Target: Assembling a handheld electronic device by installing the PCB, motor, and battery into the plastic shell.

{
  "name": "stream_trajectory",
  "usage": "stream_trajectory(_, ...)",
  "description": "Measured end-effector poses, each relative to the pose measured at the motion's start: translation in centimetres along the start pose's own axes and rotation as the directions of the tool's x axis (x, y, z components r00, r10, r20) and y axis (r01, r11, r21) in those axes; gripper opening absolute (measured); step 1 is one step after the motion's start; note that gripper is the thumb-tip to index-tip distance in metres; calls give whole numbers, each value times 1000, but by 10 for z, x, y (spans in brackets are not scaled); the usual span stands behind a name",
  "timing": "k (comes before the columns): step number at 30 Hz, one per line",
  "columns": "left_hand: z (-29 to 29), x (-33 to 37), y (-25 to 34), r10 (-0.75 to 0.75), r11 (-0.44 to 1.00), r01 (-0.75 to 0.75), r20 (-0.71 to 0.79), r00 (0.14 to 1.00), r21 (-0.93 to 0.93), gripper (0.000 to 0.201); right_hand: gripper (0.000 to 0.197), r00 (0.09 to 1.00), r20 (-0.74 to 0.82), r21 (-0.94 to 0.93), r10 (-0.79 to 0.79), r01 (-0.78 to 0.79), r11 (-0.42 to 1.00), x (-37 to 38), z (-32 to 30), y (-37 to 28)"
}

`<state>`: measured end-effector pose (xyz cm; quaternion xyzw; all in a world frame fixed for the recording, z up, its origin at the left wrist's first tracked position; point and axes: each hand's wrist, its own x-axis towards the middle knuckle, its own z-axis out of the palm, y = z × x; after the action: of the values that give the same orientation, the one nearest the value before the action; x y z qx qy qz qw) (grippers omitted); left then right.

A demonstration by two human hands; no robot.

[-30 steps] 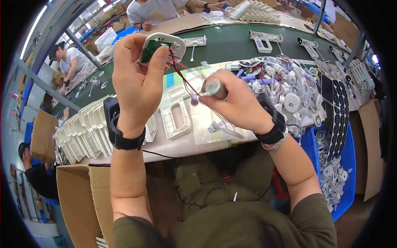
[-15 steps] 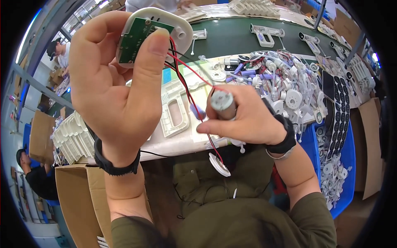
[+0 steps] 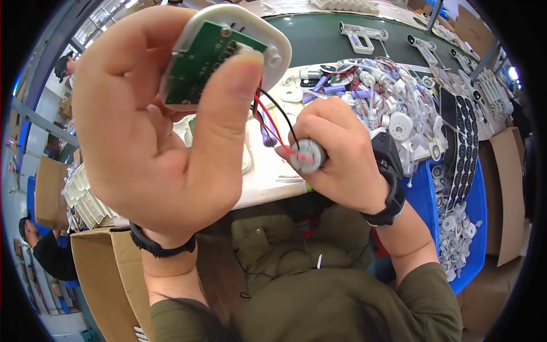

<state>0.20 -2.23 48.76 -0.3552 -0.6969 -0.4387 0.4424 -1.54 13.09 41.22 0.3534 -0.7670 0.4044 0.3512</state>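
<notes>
Raised close at the upper left, my left hand [image 3: 165,131] pinches a rounded white plastic cover [image 3: 277,43] with a green circuit board [image 3: 199,65] fixed inside it. My thumb presses on the board's right part. Red and black wires [image 3: 273,117] hang from the board and run toward a small silver motor [image 3: 307,156]. My right hand [image 3: 345,154] is closed around that motor, its end face turned up toward me. Just behind the wires is a purple cylindrical cell [image 3: 268,134] over the pale work surface [image 3: 268,179].
A large heap of white parts, wires and purple cells [image 3: 376,97] covers the table's right side. White handle-shaped housings [image 3: 363,37] lie on the green belt [image 3: 307,34]. A blue bin [image 3: 477,251] of small parts stands at right, a cardboard box [image 3: 97,268] at lower left.
My left hand has brought the cover and board closer and slightly right. The motor has tipped in my right hand and moved lower. The white disc that hung on wires below is out of sight.
</notes>
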Motion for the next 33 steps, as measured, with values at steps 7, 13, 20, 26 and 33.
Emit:
stream_trajectory(7,5,5,-14,-241,971,241,61,969,7,30,18,972,235,525,13,-138,840,2,-11,3)
stream_trajectory(13,3,-1,-8,-224,974,226,110,968,-4,31,16,915,378,409,142,-302,861,-5,-17,-6)
stream_trajectory(20,12,-10,-20,-59,987,74,109,992,-145,33,28,916,375,224,146,-242,944,-18,-17,-18)
stream_trajectory(26,14,-14,-20,-60,992,77,173,983,-95,34,40,918,359,-65,170,-157,986,-24,-20,-17)
stream_trajectory(33,15,-16,-26,-149,961,178,146,978,-211,31,30,962,195,-299,189,-126,946,-25,-8,-1)
